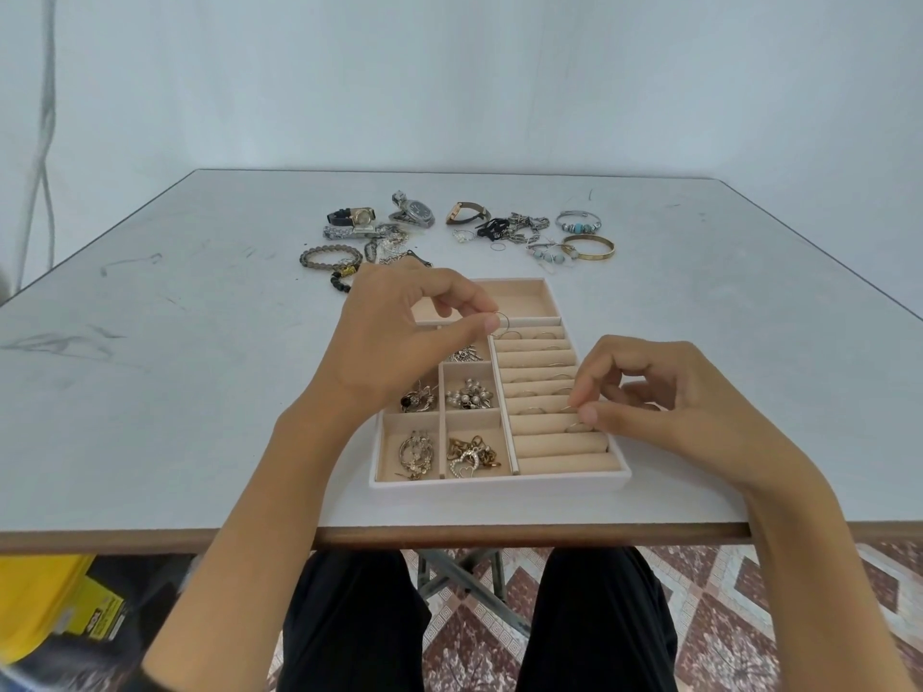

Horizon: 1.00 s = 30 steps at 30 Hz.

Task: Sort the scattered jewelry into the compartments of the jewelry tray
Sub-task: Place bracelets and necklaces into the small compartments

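Over the white-rimmed beige velvet jewelry tray (499, 484), the left hand (394, 337) pinches a thin silver wire hoop (502, 323) above the upper ring rolls. Nearer, the right hand (664, 407) pinches a second thin ring (567, 406) at the lower rolls.

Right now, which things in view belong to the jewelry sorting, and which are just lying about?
Job: jewelry tray; wire hoop pinched by left hand; small ring pinched by right hand over the ring rolls; unsorted silver watch, gold bangle, beaded bracelet beyond the tray.
Lying about: yellow container under the table; hanging cable at far left.
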Each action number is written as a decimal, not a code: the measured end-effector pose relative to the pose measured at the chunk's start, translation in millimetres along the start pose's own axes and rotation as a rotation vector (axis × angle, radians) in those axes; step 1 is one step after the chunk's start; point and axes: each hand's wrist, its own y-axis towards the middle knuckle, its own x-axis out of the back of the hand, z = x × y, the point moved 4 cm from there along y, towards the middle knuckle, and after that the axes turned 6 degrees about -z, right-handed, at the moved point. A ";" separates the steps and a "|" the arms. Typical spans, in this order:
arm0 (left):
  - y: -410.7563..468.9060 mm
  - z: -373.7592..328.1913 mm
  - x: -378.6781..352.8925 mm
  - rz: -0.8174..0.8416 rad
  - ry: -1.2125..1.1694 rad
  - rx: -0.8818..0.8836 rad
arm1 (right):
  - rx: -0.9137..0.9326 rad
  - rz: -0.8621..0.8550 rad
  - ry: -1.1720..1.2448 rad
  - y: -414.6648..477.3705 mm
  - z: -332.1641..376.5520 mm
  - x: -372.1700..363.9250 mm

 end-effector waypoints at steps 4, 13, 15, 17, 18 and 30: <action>-0.2 0.1 0.4 0.002 0.000 -0.001 | -0.011 0.002 -0.015 0.4 0.1 -0.1; -0.7 1.5 0.2 0.015 0.017 -0.012 | -0.024 -0.200 -0.052 2.8 -6.2 7.0; -0.6 1.5 0.2 0.024 0.015 -0.008 | -0.027 -0.319 -0.179 0.9 -15.1 12.5; -1.0 0.6 -0.3 0.040 0.012 -0.006 | -0.105 -0.328 -0.355 -2.3 -26.0 13.7; -1.6 0.1 -0.7 0.049 0.009 -0.004 | -0.176 -0.278 -0.439 -3.3 -30.5 11.8; -14.9 -16.3 -19.2 0.375 -0.099 -0.014 | -0.357 0.038 -0.867 -1.8 -39.3 -2.4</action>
